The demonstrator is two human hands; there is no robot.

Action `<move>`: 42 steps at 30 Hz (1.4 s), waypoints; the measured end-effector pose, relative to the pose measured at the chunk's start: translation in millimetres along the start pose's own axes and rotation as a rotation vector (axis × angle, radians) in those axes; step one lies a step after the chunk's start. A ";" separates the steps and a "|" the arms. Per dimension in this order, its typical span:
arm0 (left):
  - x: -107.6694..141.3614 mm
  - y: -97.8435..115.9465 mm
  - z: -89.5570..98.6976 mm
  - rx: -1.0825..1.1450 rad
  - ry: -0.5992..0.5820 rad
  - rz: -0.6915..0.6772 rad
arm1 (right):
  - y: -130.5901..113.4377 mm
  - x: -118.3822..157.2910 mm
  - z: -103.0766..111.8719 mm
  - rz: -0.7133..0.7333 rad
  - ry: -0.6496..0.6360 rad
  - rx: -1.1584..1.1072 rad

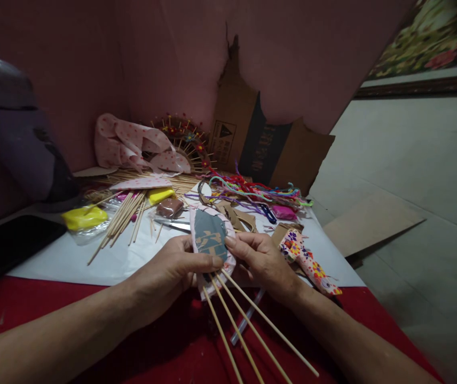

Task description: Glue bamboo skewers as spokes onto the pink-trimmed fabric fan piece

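Between my two hands is a half-round cardboard piece (pixel 211 234), dark grey with printed characters and a pale pink edging folded over its rim. My left hand (pixel 180 264) grips its left side, the thumb pressed flat near the lower edge. With thumb and fingers, my right hand (pixel 262 256) pinches the right rim. Several thin wooden sticks (pixel 248 330) stick out from the lower edge of the piece and fan toward me. How they are fixed underneath is hidden. Beneath the sticks, a clear glue stick (pixel 246 318) lies on the red cloth.
Loose sticks (pixel 122 221), yellow clay packs (pixel 86 217), a brown clay pack (pixel 170 207) and coloured pipe cleaners (pixel 252 188) lie on the white sheet (pixel 68 266). Torn cardboard (pixel 264 133) leans on the wall. Flowered fabric (pixel 310 261) lies right, a black phone-like slab (pixel 16 245) left.
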State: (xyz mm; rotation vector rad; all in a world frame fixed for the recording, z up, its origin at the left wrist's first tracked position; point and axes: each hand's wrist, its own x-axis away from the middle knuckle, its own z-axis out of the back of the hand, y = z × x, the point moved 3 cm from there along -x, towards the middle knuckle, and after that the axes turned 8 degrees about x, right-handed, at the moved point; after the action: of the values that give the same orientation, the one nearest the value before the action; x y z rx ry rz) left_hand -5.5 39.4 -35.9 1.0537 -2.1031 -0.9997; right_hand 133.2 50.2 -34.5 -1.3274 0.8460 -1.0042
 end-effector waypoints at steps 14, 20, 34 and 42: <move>-0.5 -0.7 1.6 -0.022 -0.008 -0.014 | 2.1 -1.1 1.0 -0.001 0.014 0.023; 0.7 1.8 -2.4 -0.004 0.008 0.007 | 1.3 -1.6 0.5 0.010 0.013 0.038; 2.3 5.3 -4.8 0.000 0.010 0.023 | 1.3 -0.7 0.6 0.013 0.018 0.036; 2.9 6.3 -5.0 0.007 0.049 0.020 | 4.5 -1.9 1.3 -0.002 0.009 0.049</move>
State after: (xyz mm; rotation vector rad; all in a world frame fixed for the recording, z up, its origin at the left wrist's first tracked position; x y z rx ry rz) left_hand -5.8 37.7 -27.4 1.0477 -2.0752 -0.9486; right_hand 134.1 52.4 -38.9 -1.2837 0.8222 -1.0269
